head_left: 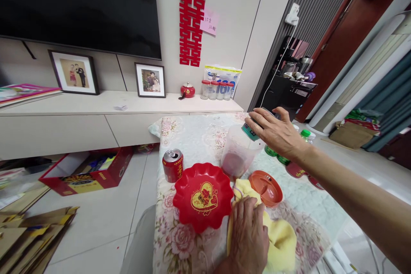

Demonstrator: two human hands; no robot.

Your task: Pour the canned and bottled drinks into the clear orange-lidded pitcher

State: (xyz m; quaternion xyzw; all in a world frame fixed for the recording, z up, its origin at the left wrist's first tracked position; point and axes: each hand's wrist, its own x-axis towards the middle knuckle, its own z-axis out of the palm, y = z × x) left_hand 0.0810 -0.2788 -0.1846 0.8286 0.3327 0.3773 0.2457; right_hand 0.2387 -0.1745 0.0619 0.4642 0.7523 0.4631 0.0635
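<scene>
My left hand point(248, 233) lies on a yellow cloth point(279, 235) on the table's near side, fingers together and pressing the cloth. My right hand point(274, 130) reaches over the table and holds a green-labelled container point(249, 132) tilted over a clear plastic cup point(236, 154) with pinkish contents at its bottom. A red scalloped plate point(203, 195) with a gold heart sits left of the cloth. An orange lid point(266, 187) lies right of the plate. A red drink can point(172, 165) stands opened at the table's left edge.
The table wears a floral cloth point(192, 137). Green-capped bottles point(305, 135) stand behind my right wrist. A low white cabinet point(105, 105) holds photo frames, a red teapot point(187, 90) and jars. A red box point(90, 171) and cardboard point(28, 235) lie on the floor at left.
</scene>
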